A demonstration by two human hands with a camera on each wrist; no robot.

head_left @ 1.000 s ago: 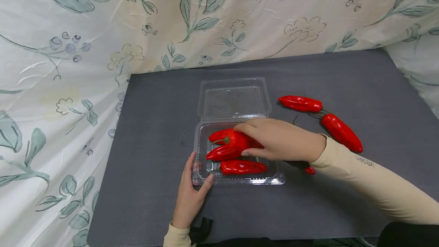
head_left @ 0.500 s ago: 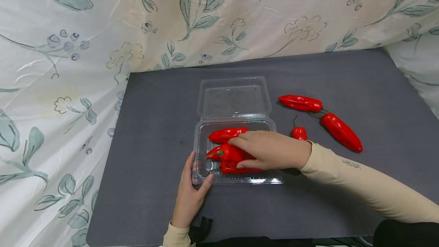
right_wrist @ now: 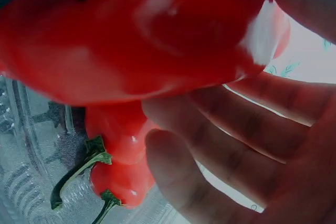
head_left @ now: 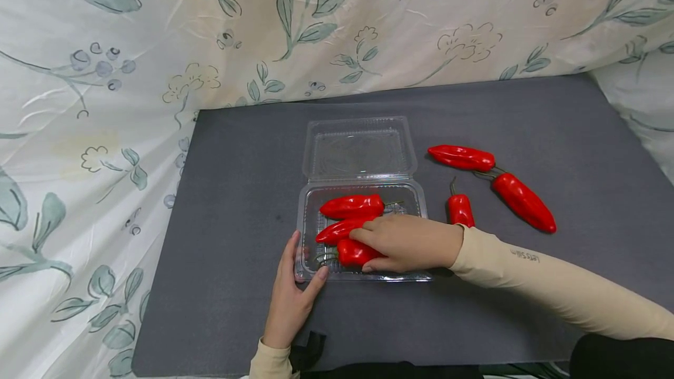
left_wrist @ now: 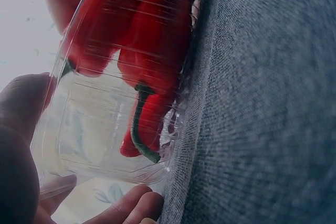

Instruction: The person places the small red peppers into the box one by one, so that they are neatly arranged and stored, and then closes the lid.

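In the head view, my right hand [head_left: 408, 243] holds a red pepper [head_left: 355, 252] low over the front of a clear plastic clamshell container [head_left: 419, 196]. In the right wrist view, the held pepper [right_wrist: 152, 35] spans from thumb to fingers. Two more red peppers, a back one [head_left: 350, 207] and a middle one [head_left: 337, 231], lie in the base. Another pepper with a curved green stem [left_wrist: 137, 124] shows through the wall in the left wrist view; from above, it is mostly covered. My left hand [head_left: 293, 303] grips the container's near left corner, thumb at the front rim, fingers along the left side.
The clear lid [head_left: 360, 148] lies folded back behind the base. Right of it, on the grey tabletop [head_left: 247, 162], are two red peppers, a far one [head_left: 460, 158] and a slanted one [head_left: 525, 203]. A third pepper [head_left: 460, 210] is partly under the right sleeve. A patterned cloth [head_left: 379, 28] hangs behind.
My right hand has moved toward the container's front with the pepper, uncovering the back pepper and its stem. The loose pepper near the sleeve shows more. The left hand stays at the corner.
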